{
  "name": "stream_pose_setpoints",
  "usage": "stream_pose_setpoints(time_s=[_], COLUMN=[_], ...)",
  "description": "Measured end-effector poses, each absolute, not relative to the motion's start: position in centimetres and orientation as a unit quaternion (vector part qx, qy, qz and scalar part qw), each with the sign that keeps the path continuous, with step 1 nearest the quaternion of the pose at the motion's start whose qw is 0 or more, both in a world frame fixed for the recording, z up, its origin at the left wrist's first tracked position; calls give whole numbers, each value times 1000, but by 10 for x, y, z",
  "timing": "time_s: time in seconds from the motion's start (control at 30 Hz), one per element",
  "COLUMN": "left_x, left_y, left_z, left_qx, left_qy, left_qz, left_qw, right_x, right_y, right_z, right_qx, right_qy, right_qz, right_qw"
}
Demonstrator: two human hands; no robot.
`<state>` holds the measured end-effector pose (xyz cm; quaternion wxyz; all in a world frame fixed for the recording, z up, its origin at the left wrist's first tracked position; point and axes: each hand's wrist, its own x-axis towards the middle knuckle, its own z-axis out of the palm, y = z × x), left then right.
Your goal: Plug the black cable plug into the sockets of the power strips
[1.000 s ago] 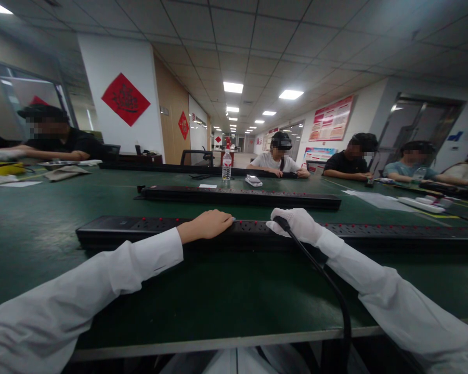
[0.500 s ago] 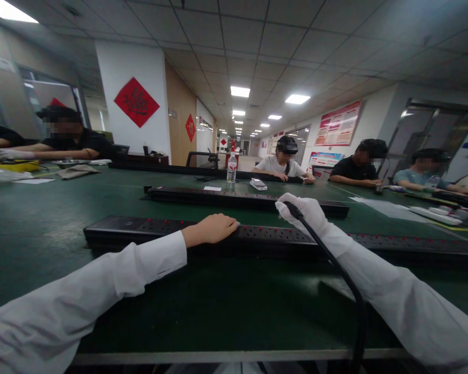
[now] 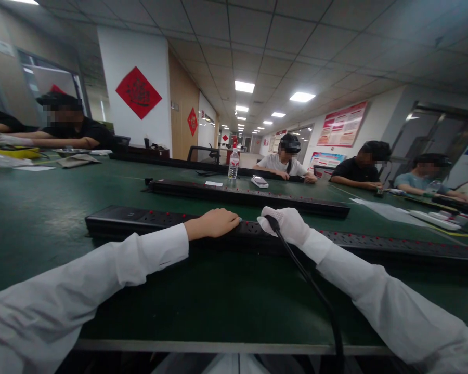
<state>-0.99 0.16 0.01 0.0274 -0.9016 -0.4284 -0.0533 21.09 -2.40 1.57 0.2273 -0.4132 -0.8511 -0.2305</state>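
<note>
A long black power strip (image 3: 119,214) with red switches lies across the table in front of me. My left hand (image 3: 214,222) is bare and lies over the top of this strip, fingers stretched out to the right. Close to its fingertips, my right hand (image 3: 286,224), in a white glove, is closed around a black plug (image 3: 273,222). It holds the plug at the strip's sockets; whether the plug is in one is hidden by the glove. From the plug a black cable (image 3: 312,283) runs down over the table's front edge.
Behind stands a second power strip (image 3: 203,190) on the green table (image 3: 203,301), and a third long black bar (image 3: 159,162) farther back. A water bottle (image 3: 233,165) and a white device (image 3: 259,181) are between them. Several people sit around the table.
My right hand has moved left and down with the plug, toward my left hand and onto the near strip. My left hand stays on the strip, its fingers a little flatter.
</note>
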Motion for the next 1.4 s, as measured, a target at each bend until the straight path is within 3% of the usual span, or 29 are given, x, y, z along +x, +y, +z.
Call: stream_pose_setpoints(time_s=[0.33, 0.57, 0.73, 0.9, 1.4], left_x=[-8, -8, -9, -9, -6], left_y=[1, 1, 3, 1, -1], left_z=[0, 0, -1, 1, 2], left_qx=[-898, -895, -897, -900, -893], left_qy=[-436, -441, -437, -430, -446], left_qz=[-43, -47, -55, -49, -48], left_qw=[46, 44, 43, 43, 39], right_x=[215, 226, 215, 205, 213], right_y=[-21, -18, -20, -17, -23], right_z=[24, 71, 37, 5, 30], right_qx=[-412, -414, -425, -444, -417], right_qy=[-845, -817, -844, -824, -820], right_qz=[-271, -283, -281, -323, -338], right_qw=[207, 284, 170, 139, 199])
